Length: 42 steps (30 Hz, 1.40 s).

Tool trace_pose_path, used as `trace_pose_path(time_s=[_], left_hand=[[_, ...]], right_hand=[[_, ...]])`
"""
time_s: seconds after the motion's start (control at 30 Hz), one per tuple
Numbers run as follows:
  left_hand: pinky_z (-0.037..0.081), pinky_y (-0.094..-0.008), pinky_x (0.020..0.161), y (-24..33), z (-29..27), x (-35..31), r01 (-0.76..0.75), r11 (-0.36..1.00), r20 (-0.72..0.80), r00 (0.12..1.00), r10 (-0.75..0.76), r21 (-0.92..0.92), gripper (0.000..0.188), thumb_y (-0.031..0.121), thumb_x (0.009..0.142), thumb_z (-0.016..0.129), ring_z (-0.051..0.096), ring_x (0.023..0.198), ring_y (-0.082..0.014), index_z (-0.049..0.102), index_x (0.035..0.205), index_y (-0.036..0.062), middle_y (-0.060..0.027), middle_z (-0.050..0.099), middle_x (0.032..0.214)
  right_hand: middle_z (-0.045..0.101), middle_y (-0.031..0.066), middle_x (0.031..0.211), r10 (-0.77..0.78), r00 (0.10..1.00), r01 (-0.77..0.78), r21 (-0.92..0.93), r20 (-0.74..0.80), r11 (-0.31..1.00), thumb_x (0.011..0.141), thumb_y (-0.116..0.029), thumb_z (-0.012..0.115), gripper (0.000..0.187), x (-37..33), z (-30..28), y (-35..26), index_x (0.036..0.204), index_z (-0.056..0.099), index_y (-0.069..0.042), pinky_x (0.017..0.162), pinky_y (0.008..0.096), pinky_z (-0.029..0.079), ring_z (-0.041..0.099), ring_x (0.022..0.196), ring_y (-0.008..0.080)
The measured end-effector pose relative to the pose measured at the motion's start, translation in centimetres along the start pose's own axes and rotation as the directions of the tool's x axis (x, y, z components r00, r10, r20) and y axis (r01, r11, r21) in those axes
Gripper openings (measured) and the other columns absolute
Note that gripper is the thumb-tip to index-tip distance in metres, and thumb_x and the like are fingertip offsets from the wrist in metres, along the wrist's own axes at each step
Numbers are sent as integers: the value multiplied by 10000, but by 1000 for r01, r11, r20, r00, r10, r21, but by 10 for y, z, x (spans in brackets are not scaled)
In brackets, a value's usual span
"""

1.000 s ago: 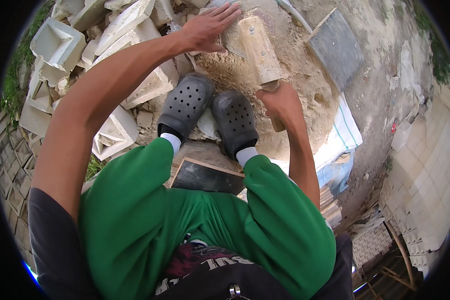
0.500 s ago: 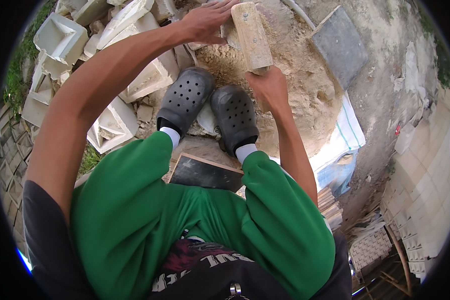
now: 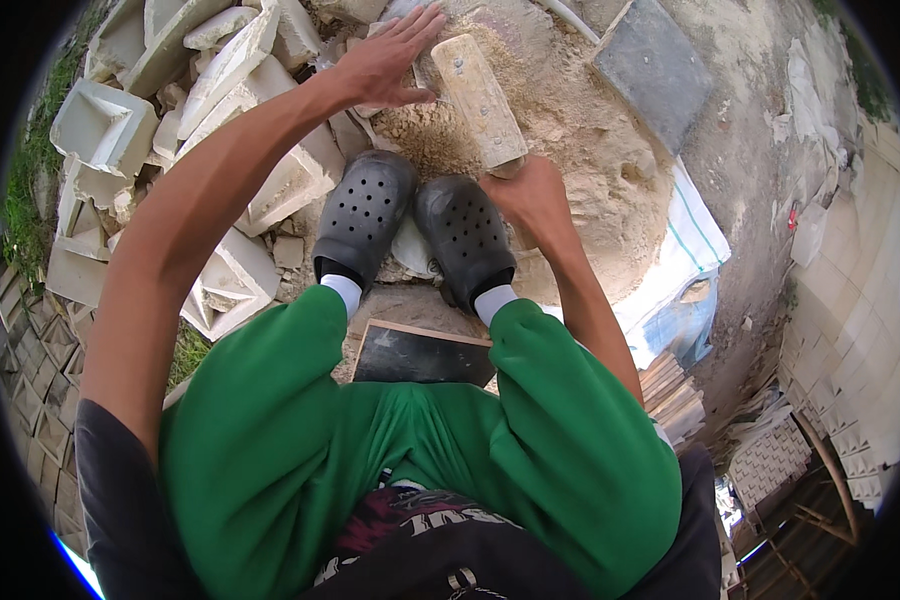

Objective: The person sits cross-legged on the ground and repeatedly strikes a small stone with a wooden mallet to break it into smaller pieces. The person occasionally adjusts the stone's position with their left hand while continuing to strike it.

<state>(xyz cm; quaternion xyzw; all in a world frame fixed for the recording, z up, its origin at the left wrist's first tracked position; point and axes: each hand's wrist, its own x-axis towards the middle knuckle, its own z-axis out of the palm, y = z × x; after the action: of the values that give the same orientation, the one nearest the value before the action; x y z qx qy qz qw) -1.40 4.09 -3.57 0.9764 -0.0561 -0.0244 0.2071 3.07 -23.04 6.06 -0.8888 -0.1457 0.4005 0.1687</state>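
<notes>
My left hand (image 3: 392, 60) is stretched out over the pale crumbly material (image 3: 590, 140), fingers spread and holding nothing. Just right of it is a dusty, long wooden block tool (image 3: 478, 100) with fastener heads along its upper face. My right hand (image 3: 530, 200) is closed round the near end of this block tool; the fingers are mostly hidden under the hand. The tool slants away toward the upper left, its far end close to my left fingers. I cannot tell whether its underside touches the material.
My dark clogs (image 3: 368, 205) stand before the heap. Broken pale moulded blocks (image 3: 105, 130) pile up at left. A grey slab (image 3: 655, 70) lies at far right, a white sack (image 3: 688, 235) below it. A framed black board (image 3: 425, 355) rests between my legs; stacked pale blocks (image 3: 840, 290) line the right.
The block tool has come slightly nearer to me with my right hand. My left hand has shifted left, with its fingers more spread. The whole view has also shifted a little.
</notes>
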Motion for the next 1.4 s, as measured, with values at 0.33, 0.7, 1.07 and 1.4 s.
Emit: trace_pose_path(time_s=[0.33, 0.7, 1.07, 1.4], left_hand=[[201, -415, 1251, -4, -9, 3, 14, 1000, -93, 996, -16, -20, 957, 523, 900, 667, 237, 1508, -341, 196, 1572, 32, -204, 263, 1616], [134, -478, 1247, 143, 35, 63, -173, 825, -59, 984, 168, -539, 709, 364, 995, 523, 141, 1522, -408, 258, 1546, 6, -245, 218, 1621], [62, -496, 1243, 120, 51, 37, -53, 985, -135, 990, 31, -166, 844, 505, 1004, 486, 45, 1530, -428, 184, 1553, -61, -314, 99, 1623], [47, -507, 1244, 146, 63, 62, 264, 961, -269, 922, -277, -84, 847, 518, 1018, 442, 31, 1530, -429, 204, 1515, -126, -317, 120, 1617]], right_hand=[[697, 141, 723, 67, 995, -92, 477, 69, 874, 774, -283, 728, 328, 0, -15, 14, 876, 704, 28, 593, 360, 559, 688, 575, 227], [597, 59, 631, 191, 976, -48, 752, -105, 657, 829, -198, 736, 212, -24, -48, 37, 826, 642, -8, 466, 304, 497, 600, 490, 162], [591, 56, 620, 248, 963, -81, 759, -108, 646, 824, -212, 740, 229, -30, -57, 47, 820, 642, -5, 479, 297, 497, 600, 496, 156], [589, 63, 629, 263, 956, -63, 784, -131, 618, 836, -227, 736, 250, -39, -64, 53, 878, 630, -5, 461, 301, 488, 591, 495, 156]])
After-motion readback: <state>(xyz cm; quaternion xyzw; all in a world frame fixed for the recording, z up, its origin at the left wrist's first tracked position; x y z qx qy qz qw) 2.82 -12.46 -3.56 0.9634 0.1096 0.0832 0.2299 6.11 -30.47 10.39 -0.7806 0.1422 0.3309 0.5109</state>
